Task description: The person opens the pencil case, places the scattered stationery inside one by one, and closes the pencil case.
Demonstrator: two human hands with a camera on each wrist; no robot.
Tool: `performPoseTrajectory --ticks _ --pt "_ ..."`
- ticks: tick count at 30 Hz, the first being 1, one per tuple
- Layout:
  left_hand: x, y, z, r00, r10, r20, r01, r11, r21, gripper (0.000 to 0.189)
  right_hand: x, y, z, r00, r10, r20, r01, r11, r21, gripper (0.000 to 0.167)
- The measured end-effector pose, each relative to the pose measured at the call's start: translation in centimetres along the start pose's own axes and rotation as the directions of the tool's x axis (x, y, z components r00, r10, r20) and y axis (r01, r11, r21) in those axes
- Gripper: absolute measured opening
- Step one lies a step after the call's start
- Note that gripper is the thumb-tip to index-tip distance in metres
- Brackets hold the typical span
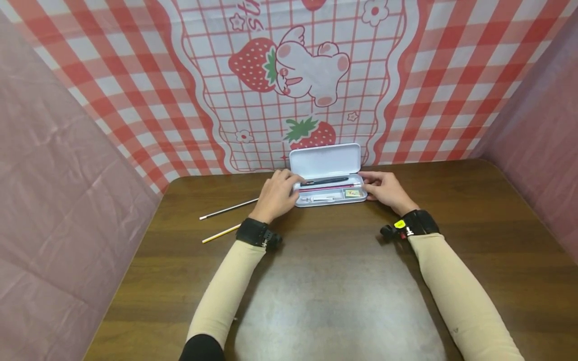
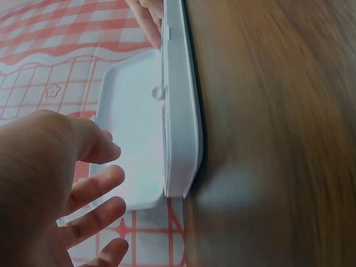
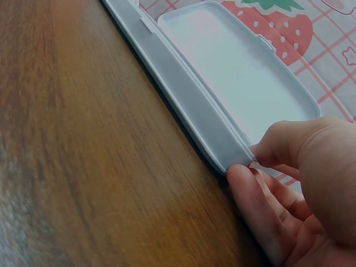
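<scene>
A white pencil case (image 1: 331, 203) lies on the table near its back edge, its lid (image 1: 325, 159) raised against the cloth. Inside it are a black pen (image 1: 327, 181), a red pencil (image 1: 322, 188), a small yellowish eraser (image 1: 352, 193) and a thin whitish tool (image 1: 316, 199) in the front part. My left hand (image 1: 279, 195) hovers by the case's left end; its fingers are spread and hold nothing in the left wrist view. At the right end, my right hand (image 1: 386, 190) pinches the case's corner between thumb and fingers (image 3: 245, 181).
Left of the case, a dark pencil (image 1: 229, 208) and a yellow pencil (image 1: 221, 233) lie on the table (image 1: 334, 281), both partly behind my left hand and wrist. A red-and-white checked cloth (image 1: 451, 75) hangs directly behind the table.
</scene>
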State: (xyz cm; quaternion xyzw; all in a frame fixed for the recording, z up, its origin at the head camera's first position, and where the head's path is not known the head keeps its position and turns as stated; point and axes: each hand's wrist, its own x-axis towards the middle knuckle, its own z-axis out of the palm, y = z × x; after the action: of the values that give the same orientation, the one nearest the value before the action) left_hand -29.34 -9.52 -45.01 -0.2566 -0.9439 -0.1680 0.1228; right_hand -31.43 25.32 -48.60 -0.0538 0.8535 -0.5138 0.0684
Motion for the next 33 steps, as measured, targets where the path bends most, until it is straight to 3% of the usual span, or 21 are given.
performPoseTrajectory --ticks 13,25,33 --pt "-1.1 -2.3 -1.3 0.994 -0.107 0.008 0.107 0.994 -0.026 0.033 -0.3 -0.4 -0.1 1.000 -0.009 0.000 0.009 1.000 0.007 0.052" --pt "-2.3 -4.3 -2.3 0.995 -0.101 0.001 0.101 0.995 -0.017 0.032 -0.1 -0.1 -0.1 1.000 -0.013 0.004 0.013 1.000 -0.001 0.052" --pt "-3.5 -6.7 -3.6 0.982 -0.173 0.078 0.177 0.983 -0.049 0.037 -0.3 -0.4 0.0 1.000 -0.013 -0.003 0.013 1.000 0.016 0.052"
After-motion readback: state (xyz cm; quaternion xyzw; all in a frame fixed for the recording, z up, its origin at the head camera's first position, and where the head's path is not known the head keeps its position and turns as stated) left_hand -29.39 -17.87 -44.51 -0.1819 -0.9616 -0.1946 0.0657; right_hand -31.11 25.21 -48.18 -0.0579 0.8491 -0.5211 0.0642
